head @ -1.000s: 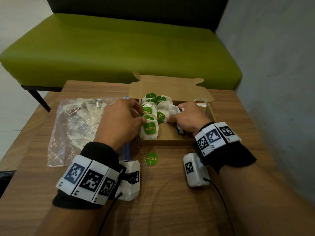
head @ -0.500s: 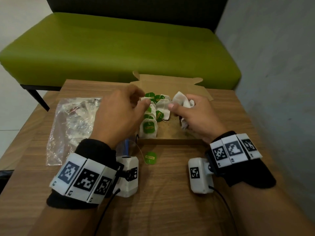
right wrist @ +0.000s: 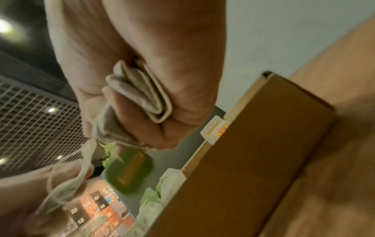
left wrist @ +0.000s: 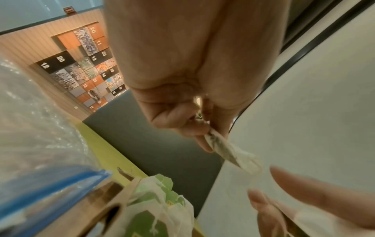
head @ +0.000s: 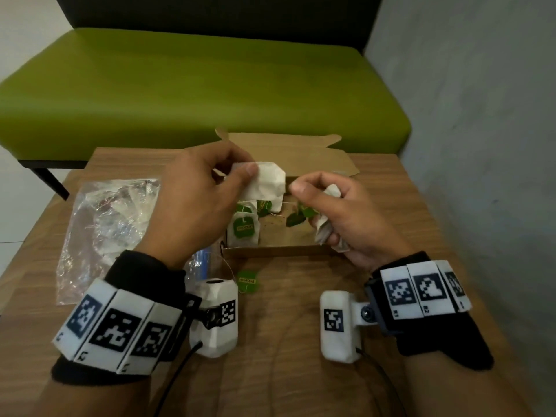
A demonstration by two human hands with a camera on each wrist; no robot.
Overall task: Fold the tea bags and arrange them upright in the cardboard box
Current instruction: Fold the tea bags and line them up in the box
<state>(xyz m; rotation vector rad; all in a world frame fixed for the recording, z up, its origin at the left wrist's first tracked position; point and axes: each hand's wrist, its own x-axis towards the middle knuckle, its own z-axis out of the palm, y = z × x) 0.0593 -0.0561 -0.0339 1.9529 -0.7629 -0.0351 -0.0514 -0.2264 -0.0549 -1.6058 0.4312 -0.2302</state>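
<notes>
An open brown cardboard box (head: pixel 272 251) sits on the wooden table, with upright tea bags (head: pixel 243 233) bearing green tags along its left side. My left hand (head: pixel 195 203) is raised over the box and pinches a white tea bag (head: pixel 269 182) between thumb and fingers. My right hand (head: pixel 340 212) is beside it, gripping several crumpled tea bags (right wrist: pixel 140 94) in the fist, with green tags (head: pixel 301 215) dangling below. In the left wrist view the pinched tea bag (left wrist: pixel 225 149) shows edge-on. One loose green tag (head: pixel 248 281) lies on the table before the box.
A crinkled clear plastic bag (head: pixel 102 233) with a blue zip strip lies left of the box. A green bench (head: pixel 195 85) stands behind the table, and a grey wall (head: pixel 481 115) runs along the right. Bare wooden table (head: pixel 279 341) spreads between my wrists.
Both hands have risen out of the box. The right hand lifted a bunch of tea bags, and the left now pinches one bag pulled from them above the box.
</notes>
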